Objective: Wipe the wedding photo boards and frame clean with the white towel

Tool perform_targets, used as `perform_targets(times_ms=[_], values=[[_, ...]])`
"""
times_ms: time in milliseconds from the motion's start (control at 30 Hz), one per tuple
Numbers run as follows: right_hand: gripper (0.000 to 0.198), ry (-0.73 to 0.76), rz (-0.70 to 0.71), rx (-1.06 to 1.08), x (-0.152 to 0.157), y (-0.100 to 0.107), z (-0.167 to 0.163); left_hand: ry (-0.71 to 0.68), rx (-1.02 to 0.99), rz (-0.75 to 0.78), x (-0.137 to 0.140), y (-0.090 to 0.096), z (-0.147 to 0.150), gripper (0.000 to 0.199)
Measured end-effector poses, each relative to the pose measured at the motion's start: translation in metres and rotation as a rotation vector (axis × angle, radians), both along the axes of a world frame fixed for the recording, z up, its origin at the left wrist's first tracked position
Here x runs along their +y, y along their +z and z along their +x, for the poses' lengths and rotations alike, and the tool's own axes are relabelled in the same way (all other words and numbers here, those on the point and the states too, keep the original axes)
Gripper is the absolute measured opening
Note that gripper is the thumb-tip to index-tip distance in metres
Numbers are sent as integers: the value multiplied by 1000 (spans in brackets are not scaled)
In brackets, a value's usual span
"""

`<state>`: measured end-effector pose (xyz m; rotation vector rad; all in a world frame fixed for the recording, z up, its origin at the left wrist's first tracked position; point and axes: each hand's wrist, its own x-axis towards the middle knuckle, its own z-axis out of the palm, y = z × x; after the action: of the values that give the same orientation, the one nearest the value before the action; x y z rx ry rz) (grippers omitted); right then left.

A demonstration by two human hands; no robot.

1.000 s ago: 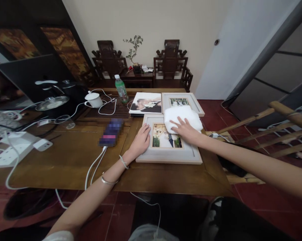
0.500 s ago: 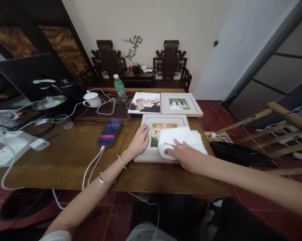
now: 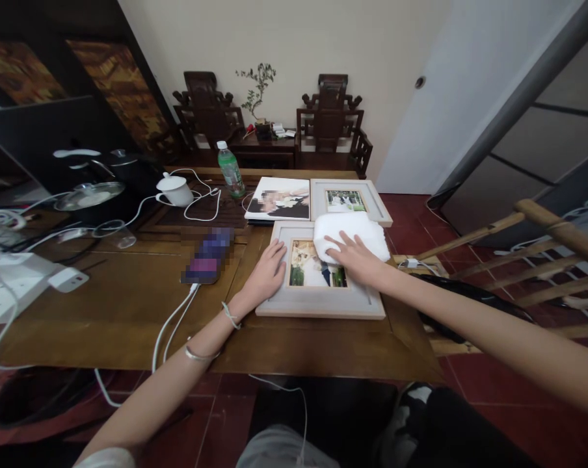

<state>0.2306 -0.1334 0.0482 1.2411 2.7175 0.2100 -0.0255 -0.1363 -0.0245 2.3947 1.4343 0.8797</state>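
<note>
A light wooden picture frame [image 3: 274,304] with a photo inside lies flat near the table's front edge. My left hand [image 3: 270,272] rests on its left side, fingers stretched forward along the border. On the frame's upper right part lies a folded white towel [image 3: 355,235], which my right hand [image 3: 355,259] grips from the near side, fingers spread over it. The towel covers the frame's upper right corner and a bit of the photo. Behind are a second picture frame [image 3: 376,203] and a white photo album or panel [image 3: 279,197], side by side.
Left of the frame lies a phone [image 3: 209,257] with a white cable. Further back stand a green bottle [image 3: 231,170], a white lidded cup [image 3: 175,190] and a glass-lidded pot [image 3: 92,198]. A power strip [image 3: 11,286] sits at far left. A wooden rack [image 3: 557,227] stands at right.
My right hand has pushed the towel away from me, from the frame's lower right to its upper right, uncovering more of the photo. My left hand stays on the left border.
</note>
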Motion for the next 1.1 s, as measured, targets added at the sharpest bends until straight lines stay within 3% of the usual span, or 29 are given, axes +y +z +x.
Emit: perform_targets(times_ms=[200, 400, 500, 633, 867, 967, 1100], values=[[77, -25, -121, -25, -31, -3, -9, 3, 3, 13, 2, -2, 1, 44], [78, -3, -448, 122, -94, 28, -17, 5, 12, 28, 3, -5, 2, 43], [76, 24, -537, 161, -107, 33, -20, 12, 4, 26, 4, -6, 2, 43], [77, 40, -428, 170, -89, 20, -21, 15, 5, 14, 4, -6, 2, 43], [68, 41, 14, 92, -4, -6, -12, 12, 0, 23, 4, -6, 1, 43], [68, 10, 50, 69, 15, -11, -13, 10, -4, 19, 4, -6, 0, 43], [68, -34, -33, 68, -5, -9, -25, 9, -8, 20, 4, -6, 1, 43]])
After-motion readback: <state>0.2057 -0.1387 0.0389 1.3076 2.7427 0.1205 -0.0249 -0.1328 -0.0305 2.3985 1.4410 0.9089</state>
